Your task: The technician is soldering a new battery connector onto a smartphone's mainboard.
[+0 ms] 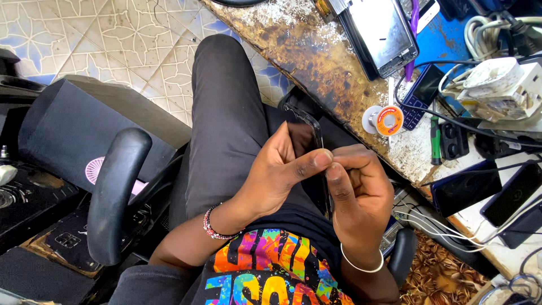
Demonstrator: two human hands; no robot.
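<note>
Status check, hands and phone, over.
Left hand and right hand both grip the black phone, held over the lap. Nothing blocking.

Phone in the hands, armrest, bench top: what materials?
Phone: glossy black, probably glass or plastic; it reflects light. Both hands, left hand and right hand, grip it. Armrest: smooth matte black, looks like moulded plastic or foam. Bench top: likely wood, worn and stained brown.

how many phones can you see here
6: one in the left hand and right hand, phone; opened phone; keypad phone; three dark phones. More may be hidden.
</note>
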